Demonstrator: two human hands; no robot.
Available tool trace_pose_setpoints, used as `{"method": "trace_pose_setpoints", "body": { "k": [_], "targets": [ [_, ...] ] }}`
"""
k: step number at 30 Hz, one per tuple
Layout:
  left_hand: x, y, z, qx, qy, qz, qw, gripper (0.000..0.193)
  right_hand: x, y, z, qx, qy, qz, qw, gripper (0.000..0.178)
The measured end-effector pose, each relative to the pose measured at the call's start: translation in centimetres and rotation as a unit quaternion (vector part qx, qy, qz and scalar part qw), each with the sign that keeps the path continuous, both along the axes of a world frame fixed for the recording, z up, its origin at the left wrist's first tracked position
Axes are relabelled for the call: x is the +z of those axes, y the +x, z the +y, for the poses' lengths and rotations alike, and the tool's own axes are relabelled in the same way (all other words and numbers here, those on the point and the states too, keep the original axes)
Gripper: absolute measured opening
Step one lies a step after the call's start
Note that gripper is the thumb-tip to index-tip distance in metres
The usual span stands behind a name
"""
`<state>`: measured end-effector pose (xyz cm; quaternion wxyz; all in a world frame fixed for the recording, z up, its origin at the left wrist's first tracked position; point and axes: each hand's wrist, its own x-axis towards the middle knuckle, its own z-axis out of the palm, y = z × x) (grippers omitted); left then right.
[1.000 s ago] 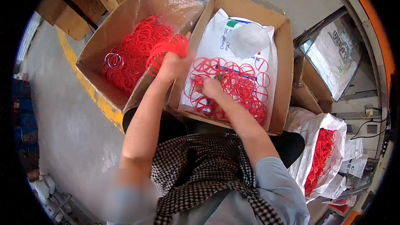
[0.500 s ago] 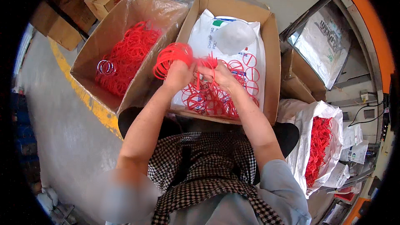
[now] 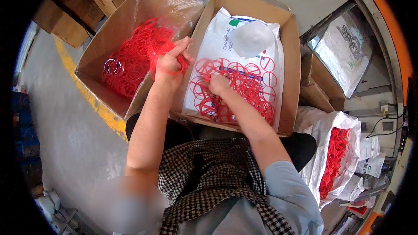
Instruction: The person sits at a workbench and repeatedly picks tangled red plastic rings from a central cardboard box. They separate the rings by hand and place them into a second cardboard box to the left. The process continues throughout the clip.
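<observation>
My left hand is over the inner edge of the left carton, its fingers partly stretched. Thin red plastic rings loop about that hand, blurred by motion, above a heap of similar rings in the carton. Over in the right carton, my right hand is closed, fingertips down among red rings with crossbars; it seems to grip some, though the fingertips are partly hidden. These rings lie loosely on a white printed sack.
The left carton has a clear plastic liner and stands against the right carton. A white sack of red scraps stands at the right. More cartons are at the far left, beside a yellow floor line.
My left hand has moved left and up with the bunch of rings, to the left carton. My right hand has come away from it and moved down into the loose rings.
</observation>
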<state>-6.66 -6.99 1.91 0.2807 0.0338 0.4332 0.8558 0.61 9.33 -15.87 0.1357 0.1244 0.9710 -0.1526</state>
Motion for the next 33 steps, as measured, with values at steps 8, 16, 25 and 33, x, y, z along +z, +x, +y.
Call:
{"method": "trace_pose_setpoints", "body": {
  "k": [8, 16, 25, 33],
  "targets": [
    [-1.1, -0.7, 0.2, -0.053, -0.167, 0.07, 0.982, 0.036, -0.8, 0.5, 1.4, -0.066, -0.069, 0.056, 0.994, 0.023],
    [-5.2, 1.6, 2.6, -0.056, -0.222, 0.364, 0.903, 0.024, 14.1, 4.4, 4.4, -0.155, -0.541, 0.144, 0.814, 0.016],
    [-2.6, 2.6, 2.5, -0.104, -0.212, 0.306, 0.922, 0.015, 16.2, 6.3, 5.0, -0.162, -0.706, 0.173, 0.668, 0.024],
    [-1.6, 3.5, 2.7, -0.108, -0.199, 0.3, 0.927, 0.019, 14.1, 5.8, 4.2, -0.167, -0.577, 0.143, 0.786, 0.024]
  ]
}}
